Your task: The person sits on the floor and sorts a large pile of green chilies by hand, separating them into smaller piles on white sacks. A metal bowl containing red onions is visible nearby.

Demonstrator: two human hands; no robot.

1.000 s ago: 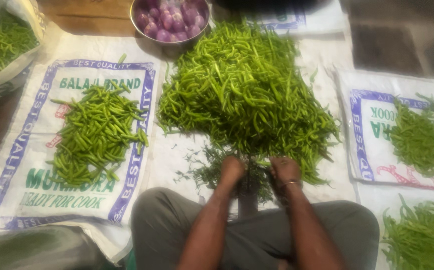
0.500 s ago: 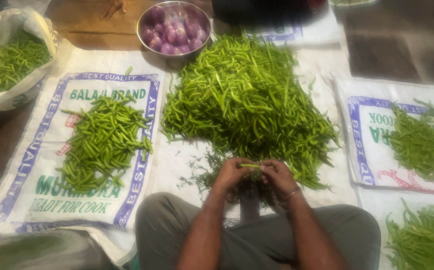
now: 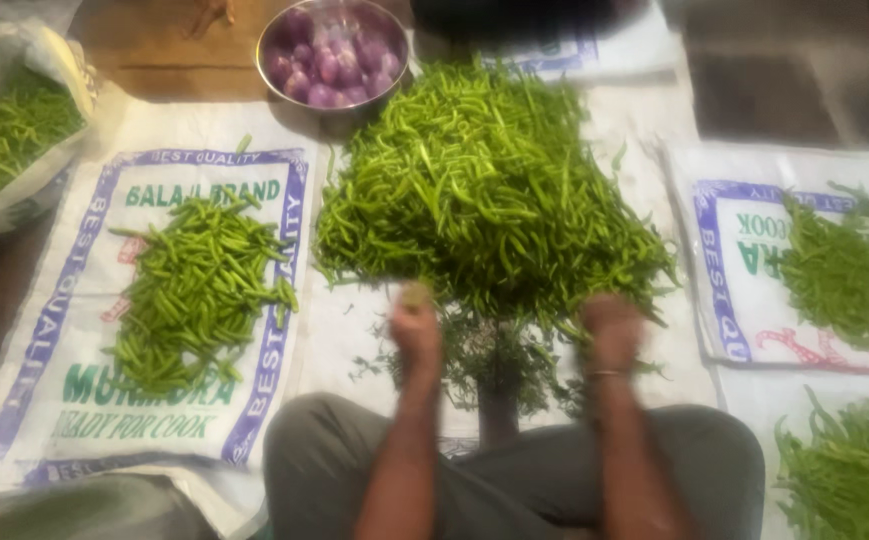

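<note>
A green chilli point(image 3: 415, 295) sits pinched in the closed left hand point(image 3: 416, 335), at the near edge of the big chilli heap point(image 3: 484, 195). The right hand point(image 3: 611, 330) is blurred; I cannot tell its grip. Loose stems point(image 3: 484, 355) lie between the hands. Left, a smaller pile point(image 3: 199, 290) rests on a printed sack point(image 3: 44, 400); far, a steel bowl of onions point(image 3: 332, 52).

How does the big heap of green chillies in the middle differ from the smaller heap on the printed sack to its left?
The central heap of green chillies is much larger and taller than the left heap of green chillies, which lies low and spread out. The central heap rests on plain white sheeting; the left heap lies on a white woven sack with blue border. Loose green stalk bits lie at the central heap's near edge, none by the left heap. Both hold slim green chillies.
</note>
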